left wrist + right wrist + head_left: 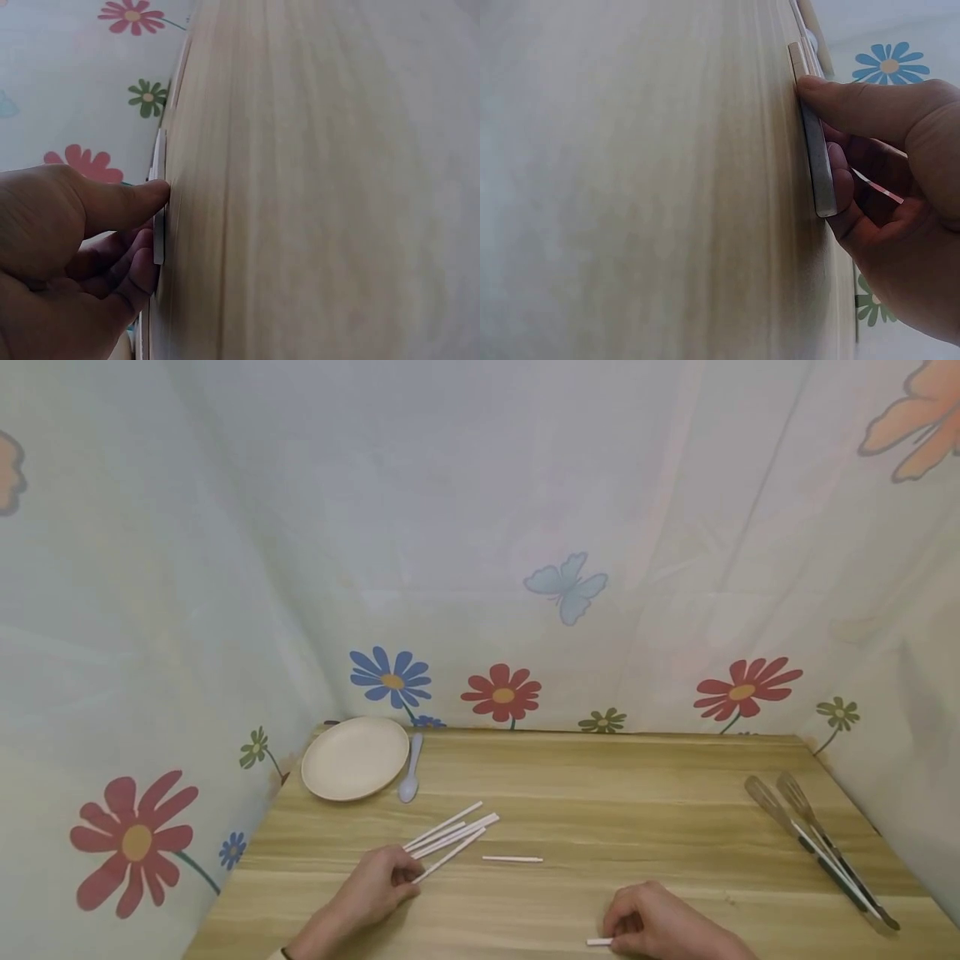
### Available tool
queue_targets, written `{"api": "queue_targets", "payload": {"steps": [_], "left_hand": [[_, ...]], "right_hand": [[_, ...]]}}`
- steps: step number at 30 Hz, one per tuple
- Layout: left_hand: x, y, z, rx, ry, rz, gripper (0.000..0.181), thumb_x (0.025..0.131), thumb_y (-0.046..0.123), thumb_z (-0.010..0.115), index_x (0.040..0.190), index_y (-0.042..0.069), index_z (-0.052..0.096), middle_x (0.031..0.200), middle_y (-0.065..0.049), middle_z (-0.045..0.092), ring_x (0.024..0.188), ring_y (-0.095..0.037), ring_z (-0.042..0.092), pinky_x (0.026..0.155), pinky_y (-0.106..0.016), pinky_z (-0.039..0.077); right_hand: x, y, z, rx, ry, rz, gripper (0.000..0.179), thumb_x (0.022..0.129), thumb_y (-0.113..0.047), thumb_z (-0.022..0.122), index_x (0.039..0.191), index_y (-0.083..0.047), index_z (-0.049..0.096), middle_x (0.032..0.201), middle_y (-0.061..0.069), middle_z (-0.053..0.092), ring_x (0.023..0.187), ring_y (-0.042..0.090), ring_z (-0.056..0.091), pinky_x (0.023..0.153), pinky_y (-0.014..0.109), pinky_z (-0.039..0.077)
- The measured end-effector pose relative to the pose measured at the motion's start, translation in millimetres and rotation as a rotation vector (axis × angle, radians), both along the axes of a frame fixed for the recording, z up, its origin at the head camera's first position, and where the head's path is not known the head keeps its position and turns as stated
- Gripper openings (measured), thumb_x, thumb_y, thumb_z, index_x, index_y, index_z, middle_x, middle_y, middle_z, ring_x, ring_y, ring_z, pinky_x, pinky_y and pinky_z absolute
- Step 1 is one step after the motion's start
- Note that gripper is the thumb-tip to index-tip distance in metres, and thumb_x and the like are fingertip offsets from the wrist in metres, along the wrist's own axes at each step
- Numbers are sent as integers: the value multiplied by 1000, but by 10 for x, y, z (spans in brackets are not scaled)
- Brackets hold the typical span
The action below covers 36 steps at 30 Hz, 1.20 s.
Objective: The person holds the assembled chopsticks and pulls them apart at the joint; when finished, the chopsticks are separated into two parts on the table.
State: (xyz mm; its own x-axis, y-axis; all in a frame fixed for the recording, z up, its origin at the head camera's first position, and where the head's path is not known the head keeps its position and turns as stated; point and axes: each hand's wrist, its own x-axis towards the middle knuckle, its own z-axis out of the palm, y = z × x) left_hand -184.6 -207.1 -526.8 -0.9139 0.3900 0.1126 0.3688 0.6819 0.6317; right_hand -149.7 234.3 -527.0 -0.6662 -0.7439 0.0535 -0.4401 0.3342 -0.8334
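My left hand (378, 881) is at the left front of the table, its thumb and fingers pinching a white stick (450, 855). Several other white sticks fan out beside it, away from the fingers; how many of them the hand holds is hidden. The left wrist view shows the thumb on a white stick (158, 244) close to the tabletop. Farther right, my right hand (667, 922) pinches another white stick (598, 942), only a short end showing in the head view. Up close this stick (819, 161) looks straight and flat-sided. Between the hands lies a single short white stick (512, 859).
A cream plate (356, 758) sits at the back left of the wooden table (600, 793), with a pale grey spoon (412, 768) beside it. What looks like tongs (828, 864) with dark grips lies near the right edge. Flower-printed curtains (450, 527) enclose the table.
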Motion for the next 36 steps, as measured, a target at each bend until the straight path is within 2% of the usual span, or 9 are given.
{"api": "queue_targets", "payload": {"steps": [16,36], "left_hand": [[-3,-13,-6,-15,-3,-17,17,75,4,78,91,10,76,79,7,64,68,3,52,59,-19,46],[-1,10,3,-17,-11,6,15,78,1,75,90,9,75,78,7,63,68,2,52,58,-19,46]], "right_hand": [[22,2,3,-19,-5,3,4,86,-15,73,90,-15,73,83,-6,68,69,-5,58,55,21,52],[8,1,16,-2,29,7,4,86,-14,73,90,-15,74,83,-8,68,69,-6,57,55,21,51]]}}
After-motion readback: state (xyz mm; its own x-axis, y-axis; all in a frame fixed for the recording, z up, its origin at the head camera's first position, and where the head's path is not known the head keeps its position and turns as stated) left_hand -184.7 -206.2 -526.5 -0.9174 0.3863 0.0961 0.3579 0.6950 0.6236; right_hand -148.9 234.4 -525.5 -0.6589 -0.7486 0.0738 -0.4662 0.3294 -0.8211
